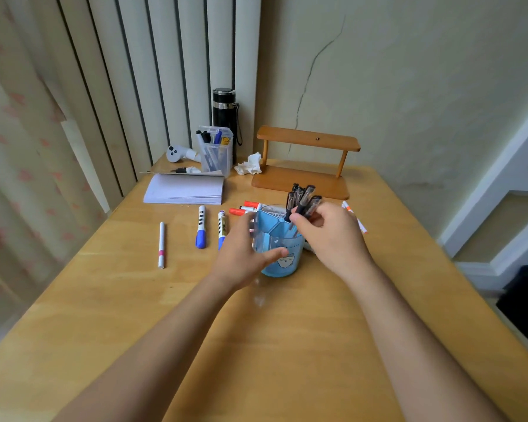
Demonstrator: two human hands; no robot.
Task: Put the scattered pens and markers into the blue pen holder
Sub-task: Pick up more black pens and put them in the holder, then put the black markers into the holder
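The blue pen holder (282,254) stands upright in the middle of the wooden table (256,345). My left hand (244,254) wraps around its left side. My right hand (329,233) is over its right rim, shut on a bunch of black pens (302,201) whose lower ends reach into the holder. Left of the holder lie two blue markers (201,227) (222,227) and a white pen with a pink band (161,245). Red markers (246,207) lie just behind the holder. An orange-and-white pen (352,214) shows partly behind my right hand.
At the back stand a small wooden shelf (305,161), a clear box of pens (215,153), a black bottle (224,114), a crumpled tissue (250,164), a stack of paper (185,188) and a white controller (177,153). Curtains hang to the left.
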